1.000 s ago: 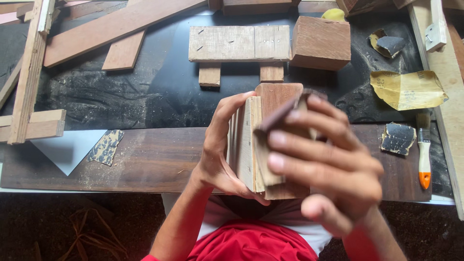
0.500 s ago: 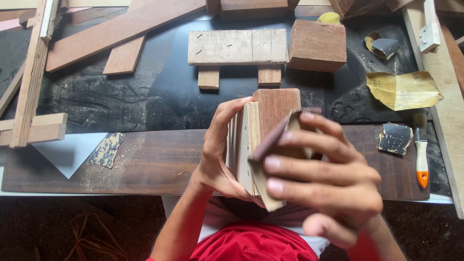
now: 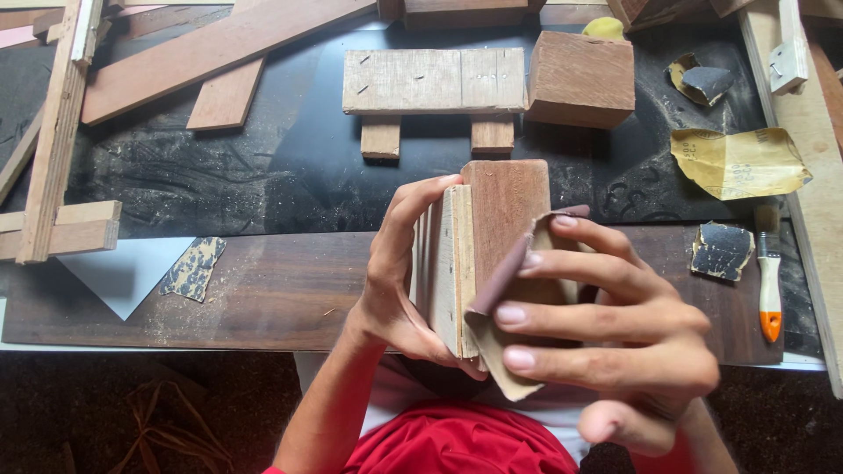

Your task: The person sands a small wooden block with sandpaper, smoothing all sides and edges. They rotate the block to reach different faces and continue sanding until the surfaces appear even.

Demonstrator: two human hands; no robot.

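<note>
since a second ago my right hand [image 3: 615, 333] has slid the folded sandpaper [image 3: 509, 290] a little nearer along the wooden block [image 3: 492, 237], and the block has barely shifted. my left hand [image 3: 395, 272] grips the block from its left side, fingers curled over the far edge and thumb under the near end, holding it up above the near edge of the surface [image 3: 263, 290]. my right hand pinches the sandpaper between fingers and thumb, pressed against the block's right edge.

on the far side lies a small wooden bench piece [image 3: 435, 83] with a square block [image 3: 580, 79] touching its right end. to the right sit a yellow sandpaper sheet [image 3: 738, 162], a dark scrap [image 3: 720, 250] and an orange-handled tool [image 3: 769, 290] near the right edge. planks [image 3: 202, 57] crowd the far left; the dark middle between them and my hands lies open.
</note>
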